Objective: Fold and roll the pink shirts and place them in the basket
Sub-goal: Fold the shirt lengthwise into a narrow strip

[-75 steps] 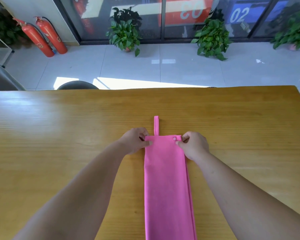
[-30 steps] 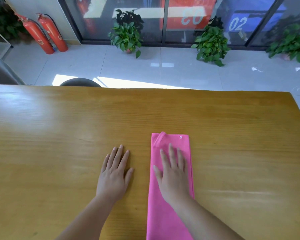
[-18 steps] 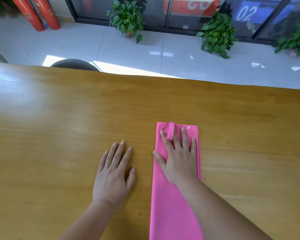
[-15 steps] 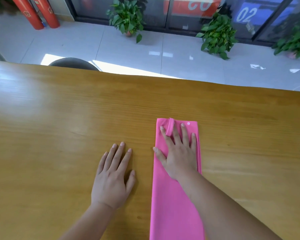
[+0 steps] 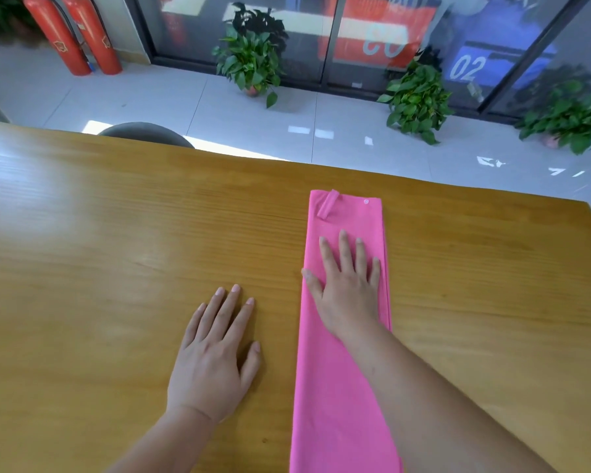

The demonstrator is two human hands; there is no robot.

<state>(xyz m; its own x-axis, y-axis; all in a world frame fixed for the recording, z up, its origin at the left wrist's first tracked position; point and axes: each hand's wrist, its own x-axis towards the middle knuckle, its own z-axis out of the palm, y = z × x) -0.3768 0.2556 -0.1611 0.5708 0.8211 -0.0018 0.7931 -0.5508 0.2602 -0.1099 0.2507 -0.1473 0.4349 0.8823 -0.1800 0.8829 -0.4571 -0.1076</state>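
Head view: my right hand (image 5: 350,291) lies flat with its fingers spread, pressing the folded pink shirt (image 5: 328,404) beneath it. It has slid back toward me, uncovering the strap (image 5: 329,208) folded down beyond its fingertips. I judge rolling comes next. My left hand (image 5: 215,356) rests flat and empty on the wooden table (image 5: 116,250), just left of the strip. I count one shirt, one strap, two hands, and no basket in view.
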